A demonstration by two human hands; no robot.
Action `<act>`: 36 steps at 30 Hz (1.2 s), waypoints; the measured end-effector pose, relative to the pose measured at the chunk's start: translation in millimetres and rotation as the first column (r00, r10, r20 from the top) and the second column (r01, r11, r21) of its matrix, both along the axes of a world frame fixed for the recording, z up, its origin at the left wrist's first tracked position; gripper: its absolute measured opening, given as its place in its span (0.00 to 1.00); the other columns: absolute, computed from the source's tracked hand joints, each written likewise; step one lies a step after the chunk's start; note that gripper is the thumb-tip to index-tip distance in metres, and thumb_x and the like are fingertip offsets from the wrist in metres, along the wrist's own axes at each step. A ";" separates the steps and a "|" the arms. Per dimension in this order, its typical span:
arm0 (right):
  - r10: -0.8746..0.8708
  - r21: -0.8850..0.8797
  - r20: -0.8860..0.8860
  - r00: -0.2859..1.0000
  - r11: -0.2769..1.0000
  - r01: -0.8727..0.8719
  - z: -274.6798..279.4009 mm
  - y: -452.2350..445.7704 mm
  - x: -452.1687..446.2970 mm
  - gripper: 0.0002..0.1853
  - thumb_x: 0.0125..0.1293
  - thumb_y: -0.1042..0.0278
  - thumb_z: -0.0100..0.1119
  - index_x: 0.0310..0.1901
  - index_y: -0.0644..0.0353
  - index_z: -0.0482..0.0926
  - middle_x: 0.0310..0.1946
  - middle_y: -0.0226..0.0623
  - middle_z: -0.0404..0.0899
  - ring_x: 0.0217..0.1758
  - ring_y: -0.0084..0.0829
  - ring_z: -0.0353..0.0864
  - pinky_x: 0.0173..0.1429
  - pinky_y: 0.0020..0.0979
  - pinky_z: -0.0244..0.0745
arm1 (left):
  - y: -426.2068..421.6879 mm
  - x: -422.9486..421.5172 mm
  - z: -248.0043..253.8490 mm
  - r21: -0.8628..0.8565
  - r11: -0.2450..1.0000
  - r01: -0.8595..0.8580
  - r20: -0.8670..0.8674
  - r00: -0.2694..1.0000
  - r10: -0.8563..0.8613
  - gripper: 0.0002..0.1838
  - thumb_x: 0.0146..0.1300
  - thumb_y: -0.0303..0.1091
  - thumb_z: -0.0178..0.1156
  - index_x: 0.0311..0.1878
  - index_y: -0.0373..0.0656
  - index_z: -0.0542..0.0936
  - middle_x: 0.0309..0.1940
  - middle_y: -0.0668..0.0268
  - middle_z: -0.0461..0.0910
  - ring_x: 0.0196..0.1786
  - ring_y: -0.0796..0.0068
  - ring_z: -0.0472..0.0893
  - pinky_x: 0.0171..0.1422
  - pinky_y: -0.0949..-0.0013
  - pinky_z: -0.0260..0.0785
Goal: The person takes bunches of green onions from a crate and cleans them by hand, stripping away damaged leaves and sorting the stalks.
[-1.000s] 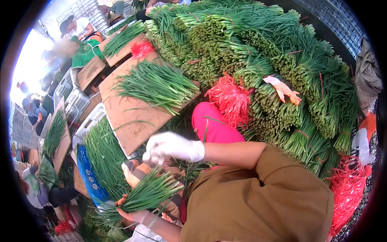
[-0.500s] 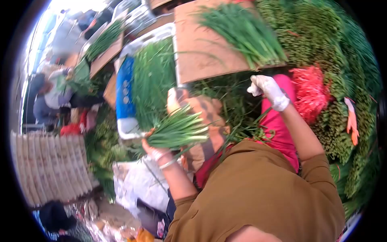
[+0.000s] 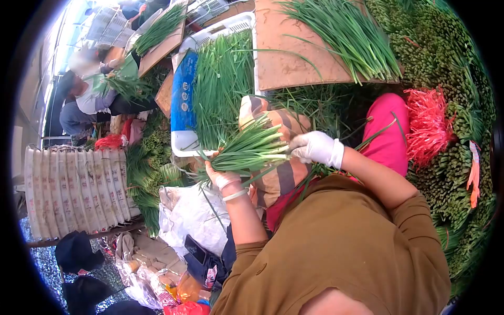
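Note:
My left hand (image 3: 223, 177) is wrapped round a bunch of green stalks (image 3: 252, 149), whose pale cut ends point right. Close to those ends is my right hand (image 3: 316, 148), in a white glove, with its fingers pressed together; whether they grip a stalk is too small to tell. Under the bunch lies an orange and grey checked cloth (image 3: 275, 184). Just beyond it, a white crate (image 3: 185, 140) holds more long green leaves. Loose stalks (image 3: 349, 42) lie on a brown board (image 3: 283, 65) ahead of me.
Red plastic strips (image 3: 428, 126) hang beside my pink-clad knee (image 3: 387, 126). Stacked green bundles (image 3: 446, 173) fill the right side. A white sack (image 3: 194, 215) lies at the lower left. Another person (image 3: 89, 100) sits at the upper left, holding greens.
The view has swung left and downward. My right hand has moved across from above the knee to the cut ends of the bunch. My left hand still holds the bunch.

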State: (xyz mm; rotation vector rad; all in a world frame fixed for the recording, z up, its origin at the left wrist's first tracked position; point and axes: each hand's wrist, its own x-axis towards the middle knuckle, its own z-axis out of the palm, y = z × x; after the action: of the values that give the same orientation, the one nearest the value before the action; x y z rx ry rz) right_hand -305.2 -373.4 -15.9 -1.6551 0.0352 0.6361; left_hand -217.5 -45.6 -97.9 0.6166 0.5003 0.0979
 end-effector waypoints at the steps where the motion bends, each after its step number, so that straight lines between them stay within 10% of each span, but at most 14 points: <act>1: 0.039 -0.127 0.223 0.974 0.992 -0.011 -23.9 3.8 -2.1 0.12 0.64 0.61 0.59 0.42 0.59 0.83 0.24 0.36 0.82 0.26 0.32 0.82 0.32 0.33 0.76 | -0.4 0.6 1.7 -0.002 1.000 -0.017 -0.034 0.999 0.017 0.28 0.67 0.53 0.43 0.38 0.36 0.81 0.42 0.51 0.82 0.50 0.50 0.78 0.61 0.45 0.68; 4: 0.290 -0.318 0.478 0.829 0.937 -0.145 -24.9 -40.6 -1.9 0.12 0.64 0.61 0.55 0.38 0.59 0.83 0.28 0.42 0.83 0.29 0.36 0.84 0.37 0.36 0.78 | 9.5 7.2 -0.5 -0.029 0.992 -0.120 -0.153 0.982 0.114 0.30 0.67 0.56 0.41 0.38 0.36 0.81 0.41 0.52 0.82 0.50 0.49 0.78 0.60 0.42 0.68; 6: 0.604 -0.887 0.033 0.796 0.385 -0.255 -23.5 -81.5 12.8 0.09 0.60 0.65 0.56 0.38 0.54 0.83 0.28 0.42 0.82 0.30 0.37 0.84 0.37 0.37 0.77 | 14.6 7.3 4.7 -0.119 0.981 -0.155 -0.179 0.975 0.132 0.28 0.66 0.57 0.42 0.38 0.41 0.81 0.40 0.56 0.82 0.48 0.51 0.78 0.58 0.42 0.68; 8: 0.648 -0.980 -0.042 0.761 -0.175 0.095 -20.1 -109.6 3.9 0.08 0.57 0.66 0.57 0.37 0.50 0.83 0.28 0.41 0.80 0.32 0.40 0.83 0.37 0.41 0.77 | 17.0 12.0 6.3 -0.098 0.976 -0.193 -0.259 0.952 0.162 0.26 0.66 0.57 0.43 0.38 0.44 0.80 0.38 0.59 0.82 0.47 0.52 0.78 0.57 0.42 0.68; 10: 0.488 -0.756 0.642 0.591 0.529 0.385 18.6 -93.1 3.4 0.10 0.50 0.72 0.58 0.36 0.50 0.82 0.24 0.38 0.76 0.29 0.41 0.79 0.33 0.43 0.74 | 9.9 18.1 11.4 -0.099 0.970 -0.221 -0.291 0.939 0.184 0.25 0.66 0.57 0.44 0.38 0.46 0.80 0.36 0.61 0.82 0.45 0.54 0.78 0.55 0.43 0.69; 13: 0.528 -0.640 0.755 0.390 0.723 0.260 73.0 -27.9 -0.3 0.10 0.52 0.69 0.58 0.37 0.49 0.82 0.23 0.31 0.76 0.28 0.35 0.80 0.31 0.35 0.75 | -10.2 15.7 35.0 -0.124 0.957 -0.261 -0.268 0.938 0.221 0.21 0.66 0.55 0.47 0.34 0.48 0.78 0.33 0.64 0.81 0.42 0.59 0.79 0.53 0.44 0.70; 18: 0.551 -0.525 0.831 0.071 0.737 0.426 69.7 56.2 17.5 0.17 0.59 0.65 0.52 0.51 0.52 0.77 0.55 0.29 0.74 0.63 0.29 0.71 0.64 0.36 0.67 | -33.0 13.8 62.5 -0.124 0.966 -0.225 -0.231 0.954 0.193 0.18 0.65 0.52 0.50 0.33 0.48 0.77 0.34 0.64 0.81 0.41 0.59 0.79 0.52 0.45 0.71; 24: 0.584 -0.577 0.811 -0.037 0.808 0.121 37.0 45.2 10.8 0.16 0.58 0.64 0.51 0.49 0.49 0.78 0.41 0.26 0.81 0.53 0.32 0.79 0.63 0.36 0.68 | -15.6 17.1 51.4 -0.204 0.935 -0.289 -0.247 0.940 0.236 0.18 0.64 0.53 0.52 0.36 0.47 0.77 0.35 0.64 0.80 0.43 0.59 0.78 0.52 0.45 0.71; 30: 0.767 -0.863 0.320 0.556 0.478 -0.163 29.4 -36.2 -37.2 0.23 0.55 0.56 0.64 0.53 0.51 0.76 0.32 0.33 0.82 0.38 0.37 0.82 0.47 0.39 0.72 | -3.5 17.7 46.6 -0.202 0.927 -0.317 -0.287 0.924 0.253 0.19 0.64 0.54 0.51 0.40 0.49 0.78 0.38 0.65 0.80 0.47 0.55 0.78 0.55 0.40 0.69; 36: 0.166 -0.380 0.812 0.559 0.878 0.291 61.4 -30.2 -8.5 0.24 0.53 0.60 0.67 0.53 0.55 0.78 0.54 0.44 0.76 0.58 0.47 0.73 0.62 0.42 0.67 | -27.1 8.7 59.7 -0.180 0.944 -0.278 -0.239 0.943 0.232 0.18 0.65 0.53 0.52 0.36 0.46 0.77 0.36 0.65 0.80 0.44 0.57 0.79 0.53 0.43 0.71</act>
State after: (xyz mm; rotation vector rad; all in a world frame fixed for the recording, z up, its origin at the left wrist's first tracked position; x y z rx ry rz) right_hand -313.7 -403.6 45.5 -2.2955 -0.4813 -0.3310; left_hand -208.8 -72.7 -38.2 0.3507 0.7899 0.2241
